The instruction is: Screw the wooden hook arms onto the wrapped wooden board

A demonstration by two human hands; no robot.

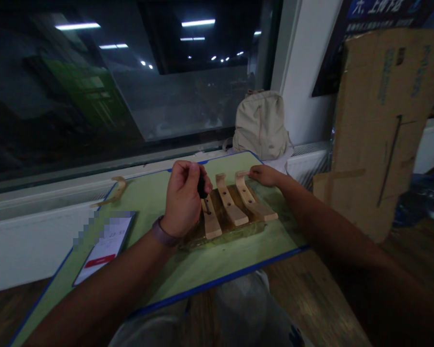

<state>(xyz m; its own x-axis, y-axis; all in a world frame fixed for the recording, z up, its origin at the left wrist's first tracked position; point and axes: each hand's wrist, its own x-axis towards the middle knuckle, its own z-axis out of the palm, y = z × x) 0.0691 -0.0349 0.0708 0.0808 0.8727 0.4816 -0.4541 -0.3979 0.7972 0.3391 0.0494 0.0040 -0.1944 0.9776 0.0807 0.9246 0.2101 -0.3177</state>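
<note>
My left hand (183, 195) is closed round the black handle of a screwdriver (202, 187). Its thin shaft points down at a hole in the leftmost curved wooden hook (212, 226). Beside that lies a middle wooden hook (232, 208) with two dark holes. My right hand (265, 175) has its fingers closed at the bent upper end of the rightmost wooden hook (253, 205). All three hooks lie side by side on a brown board (191, 239) with a shiny surface. My left fingers partly cover the top of the leftmost hook.
The board rests on a pale green table (235, 260) with a blue edge. A phone (106, 246) lies at the left, and another curved wooden piece (117, 189) sits at the far left corner. Behind stand a beige backpack (261, 123) and, rightward, a large cardboard sheet (379, 130).
</note>
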